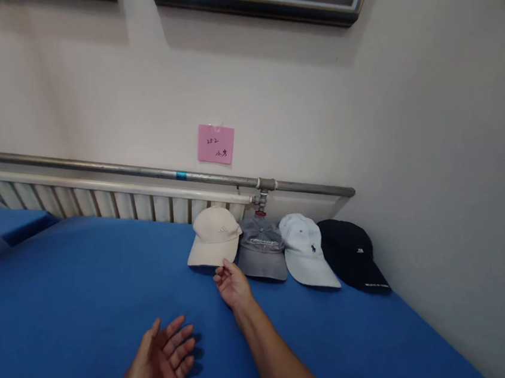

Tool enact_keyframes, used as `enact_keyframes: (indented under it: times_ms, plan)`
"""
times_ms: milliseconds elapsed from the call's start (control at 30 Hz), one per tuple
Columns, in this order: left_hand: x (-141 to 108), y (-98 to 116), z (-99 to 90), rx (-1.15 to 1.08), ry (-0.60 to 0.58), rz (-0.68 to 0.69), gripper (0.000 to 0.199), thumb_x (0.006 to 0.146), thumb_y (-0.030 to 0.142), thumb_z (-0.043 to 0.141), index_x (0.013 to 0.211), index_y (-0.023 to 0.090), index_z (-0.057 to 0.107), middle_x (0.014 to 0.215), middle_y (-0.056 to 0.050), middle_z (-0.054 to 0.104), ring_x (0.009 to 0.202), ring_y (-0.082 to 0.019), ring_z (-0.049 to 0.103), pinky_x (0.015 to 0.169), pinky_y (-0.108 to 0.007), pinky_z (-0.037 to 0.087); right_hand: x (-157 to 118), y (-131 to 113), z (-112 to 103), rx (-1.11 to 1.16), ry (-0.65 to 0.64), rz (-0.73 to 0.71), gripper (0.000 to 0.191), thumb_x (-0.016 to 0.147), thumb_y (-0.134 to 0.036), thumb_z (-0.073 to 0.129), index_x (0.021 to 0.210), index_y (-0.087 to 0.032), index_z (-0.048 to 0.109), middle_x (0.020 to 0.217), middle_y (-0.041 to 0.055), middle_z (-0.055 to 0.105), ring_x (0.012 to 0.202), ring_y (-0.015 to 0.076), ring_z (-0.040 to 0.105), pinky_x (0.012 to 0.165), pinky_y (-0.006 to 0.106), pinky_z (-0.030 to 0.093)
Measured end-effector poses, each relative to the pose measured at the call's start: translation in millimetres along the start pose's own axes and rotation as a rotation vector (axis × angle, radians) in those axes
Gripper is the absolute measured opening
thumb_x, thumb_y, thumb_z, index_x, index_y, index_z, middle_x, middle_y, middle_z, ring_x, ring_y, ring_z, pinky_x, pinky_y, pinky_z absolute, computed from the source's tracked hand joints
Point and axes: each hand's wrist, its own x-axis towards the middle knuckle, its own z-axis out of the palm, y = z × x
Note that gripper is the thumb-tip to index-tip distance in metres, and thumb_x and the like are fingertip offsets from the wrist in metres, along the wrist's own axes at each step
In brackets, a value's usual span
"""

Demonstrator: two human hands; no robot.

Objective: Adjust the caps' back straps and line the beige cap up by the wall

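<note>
One sideways tug could disturb the adjoining grey cap (263,264): your right hand (233,284), narrow, meets the beige cap (213,241), pinch unconfirmed; your left hand (160,360) is wide, empty.

The beige cap (214,232) in the grip of the right hand (234,286) looked like matt cloth, with a smooth brim. Just right of the grip, the grey cap (264,261) was dull cloth too. Farther right of it, the pale blue cap (302,259) and the black cap (344,248) looked like matt cloth. Below the grip, the blue cover (88,302) looked like smooth, dull cloth. Beyond the grip, the pipe (97,167) was grey metal, and higher up the pink note (216,143) was flat, matt paper
</note>
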Motion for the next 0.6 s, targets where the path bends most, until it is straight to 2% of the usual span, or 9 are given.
enact_keyframes:
  times_ms: [100, 300, 600]
  plan:
    - [1, -1, -0.4, 0.005, -0.001, -0.009, 0.027, 0.098, 0.023, 0.044, 0.112, 0.006, 0.059, 0.087, -0.014, 0.071, 0.058, -0.017, 0.066, 0.051, -0.027, 0.055, 1, 3, -5, -0.029, 0.029, 0.04, 0.02, 0.094, -0.018, 0.058, 0.075, -0.013, 0.055, 0.063, -0.006, 0.054, 0.052, 0.0068, 0.054, 0.046, 0.017, 0.043]
    - [-2, -3, 4.7, 0.035, 0.003, -0.02, 0.024, 0.098, 0.022, 0.044, 0.107, 0.006, 0.059, 0.081, -0.012, 0.071, 0.057, -0.016, 0.066, 0.05, -0.025, 0.055, -7, 4, -6, -0.062, 0.058, 0.09, 0.014, 0.095, -0.024, 0.057, 0.088, -0.012, 0.059, 0.075, -0.0026, 0.058, 0.058, 0.0077, 0.056, 0.05, 0.019, 0.047]
    - [-3, -2, 3.1, 0.058, -0.008, -0.008, 0.024, 0.1, 0.022, 0.043, 0.107, 0.006, 0.059, 0.081, -0.012, 0.071, 0.056, -0.015, 0.066, 0.051, -0.024, 0.055, -10, 2, -9, -0.129, 0.085, 0.17, 0.018, 0.095, -0.029, 0.057, 0.098, -0.012, 0.061, 0.082, -0.0001, 0.062, 0.06, 0.0085, 0.057, 0.052, 0.021, 0.05]
